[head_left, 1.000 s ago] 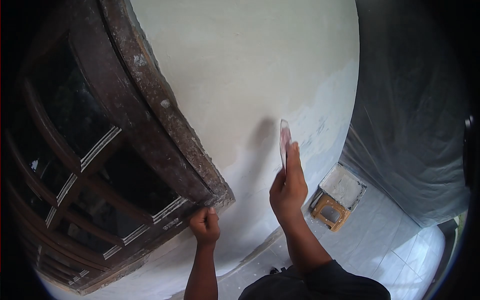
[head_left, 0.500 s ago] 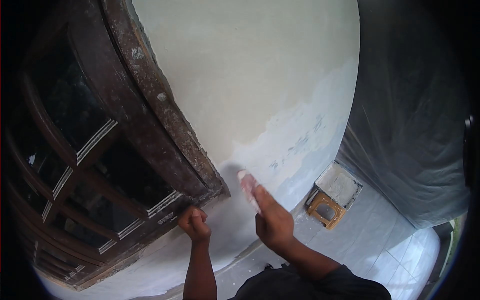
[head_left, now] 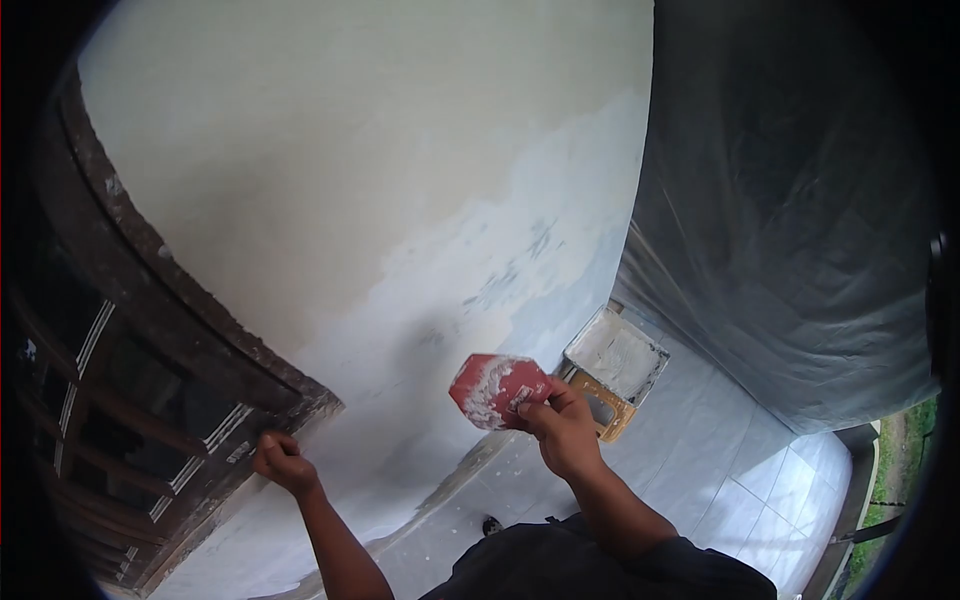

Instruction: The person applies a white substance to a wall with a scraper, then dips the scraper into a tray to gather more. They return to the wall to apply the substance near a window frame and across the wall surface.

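Observation:
In my right hand [head_left: 568, 435] is a red putty spreader [head_left: 512, 388], a flat angular piece smeared with white filler. My thumb presses on its face, which is turned toward me, in front of the wall's lower part. My left hand [head_left: 283, 463] is curled into a fist by the lower corner of the dark wooden window frame [head_left: 225, 320], with nothing showing from it. Behind both hands spreads the wall [head_left: 330, 180], cream higher up and coated in whiter filler lower down, with grey streaks [head_left: 515, 265] in the white area.
A square tray of white filler [head_left: 617, 352] rests on a tan plastic stool [head_left: 603, 402] at right. Dark plastic sheeting [head_left: 770, 220] hangs beyond the wall's right edge. Grey tiles [head_left: 690, 470] cover the floor, and some grass [head_left: 885, 500] shows at far right.
My view has shifted right, so the window frame sits farther left. The spreader has turned from nearly edge-on to face me. My left fist stays by the frame.

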A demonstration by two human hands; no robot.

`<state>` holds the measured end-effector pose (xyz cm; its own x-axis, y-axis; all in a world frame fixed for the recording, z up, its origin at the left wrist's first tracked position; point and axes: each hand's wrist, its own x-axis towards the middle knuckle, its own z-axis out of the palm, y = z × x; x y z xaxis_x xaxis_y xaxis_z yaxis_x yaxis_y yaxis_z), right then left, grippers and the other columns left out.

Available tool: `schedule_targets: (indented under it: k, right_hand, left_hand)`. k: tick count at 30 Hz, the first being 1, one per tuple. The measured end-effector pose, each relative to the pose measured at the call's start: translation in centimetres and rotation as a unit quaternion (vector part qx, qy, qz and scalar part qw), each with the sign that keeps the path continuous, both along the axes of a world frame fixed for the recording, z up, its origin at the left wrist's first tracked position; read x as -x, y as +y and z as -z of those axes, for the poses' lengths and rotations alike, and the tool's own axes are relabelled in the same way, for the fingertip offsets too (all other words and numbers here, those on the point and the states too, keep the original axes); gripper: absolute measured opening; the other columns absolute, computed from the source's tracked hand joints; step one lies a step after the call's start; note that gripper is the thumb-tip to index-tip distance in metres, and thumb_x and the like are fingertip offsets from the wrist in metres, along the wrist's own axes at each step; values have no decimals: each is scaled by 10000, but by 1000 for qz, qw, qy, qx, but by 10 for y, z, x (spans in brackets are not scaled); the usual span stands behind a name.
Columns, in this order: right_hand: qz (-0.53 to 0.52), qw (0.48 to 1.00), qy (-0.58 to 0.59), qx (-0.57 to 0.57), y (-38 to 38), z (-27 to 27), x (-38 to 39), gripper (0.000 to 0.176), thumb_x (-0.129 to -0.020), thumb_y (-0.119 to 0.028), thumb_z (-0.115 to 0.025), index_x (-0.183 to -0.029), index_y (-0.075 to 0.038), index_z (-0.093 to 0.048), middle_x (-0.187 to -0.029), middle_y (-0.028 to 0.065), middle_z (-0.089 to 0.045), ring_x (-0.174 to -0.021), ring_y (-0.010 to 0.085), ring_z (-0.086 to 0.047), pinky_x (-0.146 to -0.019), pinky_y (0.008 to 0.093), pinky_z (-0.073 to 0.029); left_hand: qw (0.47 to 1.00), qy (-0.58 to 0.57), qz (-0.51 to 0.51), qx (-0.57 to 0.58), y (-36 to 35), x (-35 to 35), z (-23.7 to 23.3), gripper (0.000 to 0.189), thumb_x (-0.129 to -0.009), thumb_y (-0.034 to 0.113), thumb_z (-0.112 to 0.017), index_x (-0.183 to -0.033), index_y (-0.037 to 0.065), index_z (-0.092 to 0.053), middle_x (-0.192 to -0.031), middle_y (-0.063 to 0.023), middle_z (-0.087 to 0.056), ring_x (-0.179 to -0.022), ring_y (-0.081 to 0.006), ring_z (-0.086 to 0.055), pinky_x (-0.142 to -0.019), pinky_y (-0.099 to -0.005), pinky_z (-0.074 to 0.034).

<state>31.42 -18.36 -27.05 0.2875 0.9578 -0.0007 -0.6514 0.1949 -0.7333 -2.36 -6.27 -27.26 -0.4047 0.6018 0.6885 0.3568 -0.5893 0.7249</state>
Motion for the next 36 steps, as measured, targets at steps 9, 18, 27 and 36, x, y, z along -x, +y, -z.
schedule_targets:
  k: [9,18,27,36]
  right_hand:
    - [155,782,-579,172,-81,97,-192,155,-812,-104,-776,-966,-102,-784,-892,137,-622,-849,294,-633,-757,379,-506]
    - [54,740,-582,332,-78,110,-344,179,-879,-140,-730,-1038,-73,-775,-801,88,-670,-646,113,-573,-571,290,-443]
    - [96,852,-366,361,-36,211,-404,271,-916,-93,-625,-1164,-11,-699,-917,78,-731,-769,120,-681,-677,295,-586]
    - [-15,749,-523,406,27,354,-441,502,-895,-69,-604,-1383,-108,-495,-980,183,-733,-803,286,-721,-741,390,-559]
  left_hand:
    - [995,-97,-25,24,-51,-144,48,514,-1012,314,-380,-549,93,-397,-507,-11,-361,-477,-121,-319,-485,-296,-230]
    - [950,-140,138,244,-76,-320,120,558,-1032,333,-383,-559,52,-478,-503,-33,-453,-458,-108,-376,-472,-281,-267]
    - [849,-139,221,458,-39,-418,251,540,-1046,362,-429,-712,-18,-621,-576,-87,-584,-489,-153,-549,-496,-292,-428]
    - [678,-252,185,665,-20,-524,411,743,-993,620,-402,-1218,-60,-598,-1109,-174,-667,-1022,-255,-654,-901,-380,-516]
